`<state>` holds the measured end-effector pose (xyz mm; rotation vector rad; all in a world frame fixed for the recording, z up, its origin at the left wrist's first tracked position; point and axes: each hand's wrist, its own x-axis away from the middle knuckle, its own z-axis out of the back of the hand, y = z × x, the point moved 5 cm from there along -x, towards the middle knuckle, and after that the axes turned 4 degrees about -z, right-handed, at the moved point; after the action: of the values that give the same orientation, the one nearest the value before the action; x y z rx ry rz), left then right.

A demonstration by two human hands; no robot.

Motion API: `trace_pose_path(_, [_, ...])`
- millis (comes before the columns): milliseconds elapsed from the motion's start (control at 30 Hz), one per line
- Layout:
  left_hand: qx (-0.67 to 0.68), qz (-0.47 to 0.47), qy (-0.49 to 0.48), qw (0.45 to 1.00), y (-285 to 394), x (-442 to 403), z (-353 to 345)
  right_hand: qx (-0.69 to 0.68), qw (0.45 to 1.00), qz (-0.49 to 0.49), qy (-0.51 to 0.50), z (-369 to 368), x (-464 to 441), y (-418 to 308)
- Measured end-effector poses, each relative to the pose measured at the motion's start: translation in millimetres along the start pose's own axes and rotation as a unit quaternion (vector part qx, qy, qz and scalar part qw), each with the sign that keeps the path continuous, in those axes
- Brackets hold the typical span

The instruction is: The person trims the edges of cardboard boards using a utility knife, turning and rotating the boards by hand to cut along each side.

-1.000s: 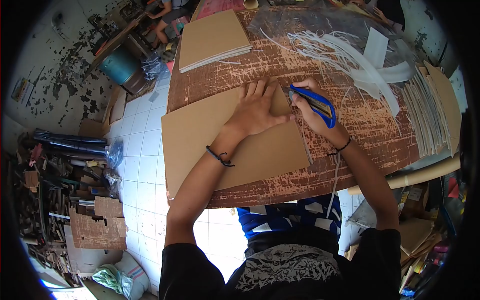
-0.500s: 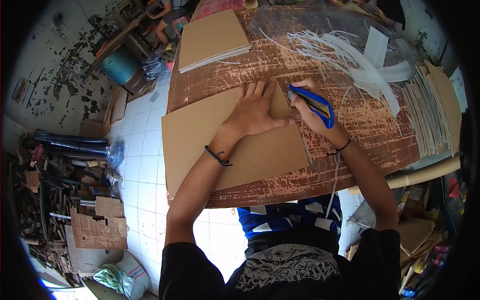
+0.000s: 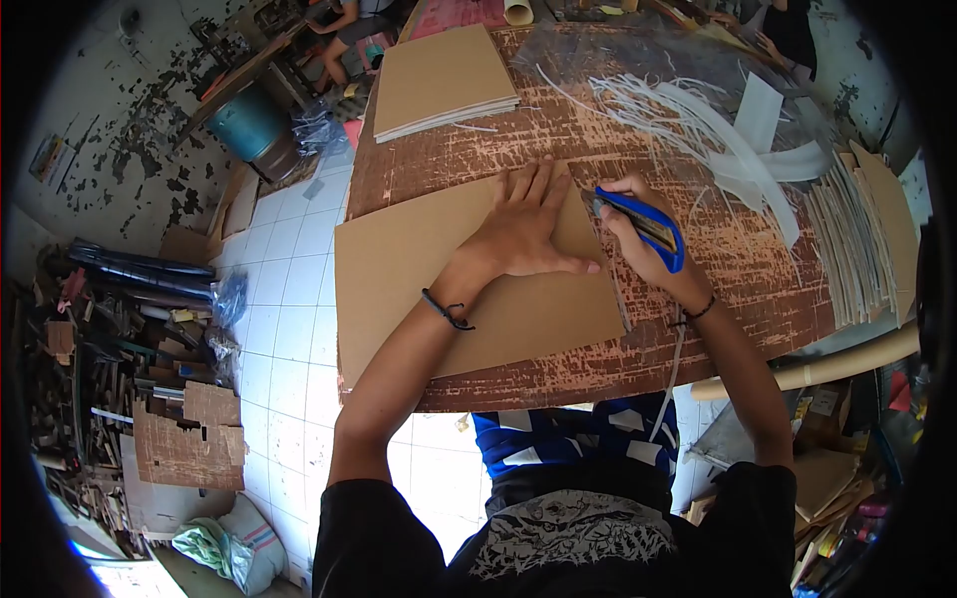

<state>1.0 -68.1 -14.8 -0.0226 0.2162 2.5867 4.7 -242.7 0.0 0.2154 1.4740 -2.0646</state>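
A brown cardboard sheet (image 3: 399,289) lies flat on the worn table. Pressing down on its right part is my left hand (image 3: 513,234), fingers spread and thumb pointing right. My right hand (image 3: 643,234) grips a blue utility knife (image 3: 663,239), its front end beside the sheet's right edge; I cannot make out the blade. Along that edge runs a narrow strip (image 3: 620,309), close against the sheet. Below my right wrist a thin pale strip (image 3: 670,374) hangs over the table's front edge.
Farther back sits a stack of cardboard sheets (image 3: 444,80). White plastic strips (image 3: 668,110) lie tangled at the back right. Upright cardboard pieces (image 3: 857,239) line the right side, above a long cardboard tube (image 3: 817,369). Two other people are partly visible at the back.
My right hand and the knife have moved slightly towards me along the sheet's right edge. My left hand stays flat on the sheet. The whole view has shifted a little.
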Motion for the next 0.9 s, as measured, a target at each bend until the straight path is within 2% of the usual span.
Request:
trace_pose_path(67, [-0.005, -0.002, 0.000, 1.000, 0, 0, -2, -0.009, 1.000, 0.003, 0.011, 2, 11, -6])
trace_pose_path(167, [-0.002, 0.003, -0.008, 1.000, 1, 0, -1, 0.055, 0.998, 0.014, -0.006, 6, 32, -30])
trace_pose_path(200, [-0.003, 0.004, -0.006, 1.000, -1, 0, -1, 0.029, 0.999, -0.023, -0.014, 6, 38, -27])
trace_pose_path(300, [0.000, 0.005, -0.006, 1.000, 1, 0, -3, 0.045, 0.998, -0.031, -0.006, 6, 47, -27])
trace_pose_path(533, [-0.013, -0.006, -0.014, 1.000, 7, 3, -2, 0.029, 0.999, 0.007, 0.019, 0, 50, -26])
trace_pose_path(700, [-0.013, -0.003, -0.032, 0.999, 9, 4, -1, 0.015, 0.998, -0.062, 0.012, 3, 54, -25])
trace_pose_path(800, [-0.011, -0.005, -0.030, 0.999, 6, 4, -2, 0.009, 0.998, -0.063, 0.011, 10, 71, -35])
trace_pose_path(900, [-0.010, -0.003, -0.023, 1.000, 7, 4, -4, -0.031, 0.982, -0.188, -0.014, 20, 96, -38])
